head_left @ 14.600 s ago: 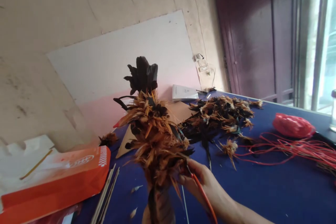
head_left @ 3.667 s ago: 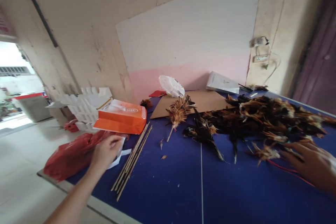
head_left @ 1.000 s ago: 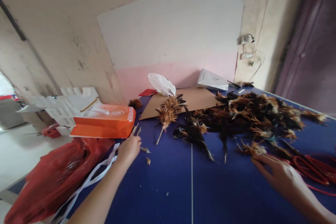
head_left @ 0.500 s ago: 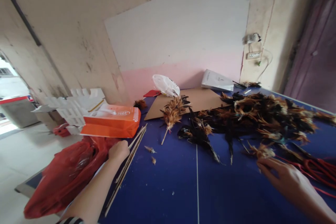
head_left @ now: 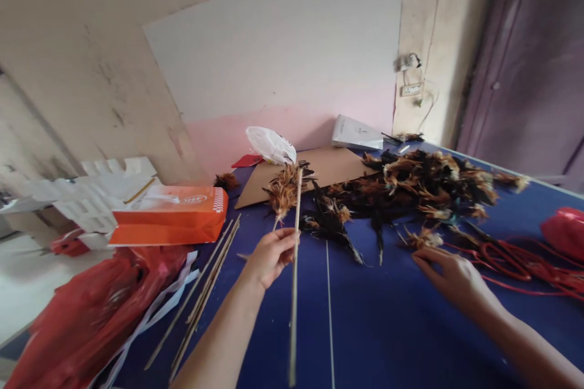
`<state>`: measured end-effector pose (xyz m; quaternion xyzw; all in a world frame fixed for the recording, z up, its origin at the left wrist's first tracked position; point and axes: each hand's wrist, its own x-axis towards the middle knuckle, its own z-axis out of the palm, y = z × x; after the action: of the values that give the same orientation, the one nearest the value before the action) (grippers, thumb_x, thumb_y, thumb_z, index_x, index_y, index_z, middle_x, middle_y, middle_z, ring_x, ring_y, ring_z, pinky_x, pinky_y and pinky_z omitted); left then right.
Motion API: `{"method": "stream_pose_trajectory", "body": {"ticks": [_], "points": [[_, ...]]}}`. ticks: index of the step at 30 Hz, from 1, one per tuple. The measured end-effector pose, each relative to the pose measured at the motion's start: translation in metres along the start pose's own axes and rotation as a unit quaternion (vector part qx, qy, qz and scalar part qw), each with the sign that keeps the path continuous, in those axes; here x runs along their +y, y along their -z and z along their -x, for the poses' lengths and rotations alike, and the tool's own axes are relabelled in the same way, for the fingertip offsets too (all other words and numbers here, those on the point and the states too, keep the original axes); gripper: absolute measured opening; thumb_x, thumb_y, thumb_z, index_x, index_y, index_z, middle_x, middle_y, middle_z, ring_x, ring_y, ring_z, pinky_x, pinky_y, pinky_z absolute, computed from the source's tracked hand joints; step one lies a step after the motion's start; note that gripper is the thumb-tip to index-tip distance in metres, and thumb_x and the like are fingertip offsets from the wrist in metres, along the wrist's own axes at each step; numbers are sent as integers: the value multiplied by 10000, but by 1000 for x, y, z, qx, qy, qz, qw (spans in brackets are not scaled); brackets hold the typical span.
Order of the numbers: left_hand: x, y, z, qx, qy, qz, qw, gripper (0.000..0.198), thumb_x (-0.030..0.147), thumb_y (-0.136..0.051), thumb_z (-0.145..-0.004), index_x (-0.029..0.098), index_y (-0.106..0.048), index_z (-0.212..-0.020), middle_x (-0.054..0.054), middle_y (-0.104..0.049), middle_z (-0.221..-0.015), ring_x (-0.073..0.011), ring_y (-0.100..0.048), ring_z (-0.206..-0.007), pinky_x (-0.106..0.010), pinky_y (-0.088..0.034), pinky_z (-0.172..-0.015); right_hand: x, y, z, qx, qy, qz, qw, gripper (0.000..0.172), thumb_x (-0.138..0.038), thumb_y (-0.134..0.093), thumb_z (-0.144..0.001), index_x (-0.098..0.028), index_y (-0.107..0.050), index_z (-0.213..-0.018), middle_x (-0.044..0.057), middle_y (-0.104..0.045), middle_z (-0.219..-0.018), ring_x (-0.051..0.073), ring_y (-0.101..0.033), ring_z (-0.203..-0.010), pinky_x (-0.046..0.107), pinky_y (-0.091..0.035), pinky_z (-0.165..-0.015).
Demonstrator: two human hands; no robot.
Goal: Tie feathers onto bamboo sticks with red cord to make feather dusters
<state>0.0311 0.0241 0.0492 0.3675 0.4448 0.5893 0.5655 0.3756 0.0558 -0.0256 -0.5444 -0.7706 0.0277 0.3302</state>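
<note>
Stick (head_left: pixel 294 298), slender, in left grip (head_left: pixel 272 256)

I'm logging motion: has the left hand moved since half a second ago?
Yes, rightward: the left hand is now nearer the thin white tabletop line.

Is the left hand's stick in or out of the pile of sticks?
Out: the left hand holds the stick, apart from the other sticks lying on the blue table.

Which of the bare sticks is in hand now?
The bare stick gripped by the left hand, nearly upright in the picture; the other bare sticks lie on the blue table, left of that hand.
</note>
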Motion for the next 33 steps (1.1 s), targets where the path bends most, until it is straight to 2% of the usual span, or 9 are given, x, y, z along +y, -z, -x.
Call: {"method": "stream_pose_trajectory", "body": {"ticks": [4,8,12,16,19,22,24,27,33], "points": [[-10,-26,-19,43,-75,51,995,225,194,-770,-556,131,-617,-708,37,-555,-565,-35,-496,-470,-117,-400,-418,-2,3,2,16,-22,-29,999,253,-362,-475,-793,-206,-674,-802,49,-693,-876,216,-644,-789,285,-472,-713],[-9,-38,-21,68,-121,90,986,249,213,-782,-539,136,-603,-694,50,-556,-566,-23,-493,-476,-103,-405,-432,-14,6,2,-2,-68,-101,993,264,-374,-484,-780,-192,-675,-795,53,-693,-824,213,-630,-767,280,-456,-706],[-10,-41,-18,87,-140,114,980,252,215,-779,-543,139,-596,-698,59,-543,-560,-16,-483,-474,-98,-406,-442,-37,8,2,-88,-101,-212,968,313,-421,-486,-779,-165,-667,-778,51,-668,-724,186,-599,-688,259,-437,-633],[-19,-48,-18,94,-142,117,978,238,225,-770,-564,138,-591,-694,51,-540,-564,-23,-487,-482,-109,-413,-453,-61,6,8,-201,-86,-353,910,390,-457,-501,-772,-132,-637,-940,65,-663,-797,150,-572,-657,252,-442,-639],[-29,-56,-15,86,-134,115,981,230,233,-761,-584,134,-596,-710,41,-546,-580,-28,-487,-479,-122,-414,-450,-72,2,15,-295,-74,-414,858,392,-447,-507,-786,-132,-619,-989,48,-652,-778,113,-537,-592,221,-422,-574],[-35,-62,-12,59,-123,106,985,210,243,-746,-610,131,-596,-707,38,-533,-573,-36,-488,-483,-132,-411,-451,-75,-2,19,-350,-86,-431,827,303,-395,-514,-791,-116,-629,-823,16,-618,-625,72,-450,-476,181,-350,-472],[-37,-63,-10,42,-125,98,986,198,249,-734,-629,135,-596,-714,36,-535,-594,-41,-498,-507,-136,-415,-462,-75,-1,20,-361,-93,-442,816,270,-372,-537,-775,-113,-611,-754,3,-596,-573,60,-422,-456,171,-330,-463],[-37,-63,-10,25,-128,91,987,193,256,-724,-645,141,-599,-736,28,-553,-625,-45,-505,-524,-141,-416,-468,-75,3,20,-382,-97,-458,797,250,-357,-570,-746,-114,-612,-785,-12,-571,-557,58,-430,-471,163,-332,-477],[-33,-64,-8,-1,-113,96,989,193,289,-694,-681,118,-624,-737,-40,-648,-706,-81,-578,-599,-151,-445,-496,-81,6,22,-418,-90,-448,785,221,-329,-611,-691,-110,-610,-719,-38,-499,-525,50,-424,-458,150,-317,-450]]}}
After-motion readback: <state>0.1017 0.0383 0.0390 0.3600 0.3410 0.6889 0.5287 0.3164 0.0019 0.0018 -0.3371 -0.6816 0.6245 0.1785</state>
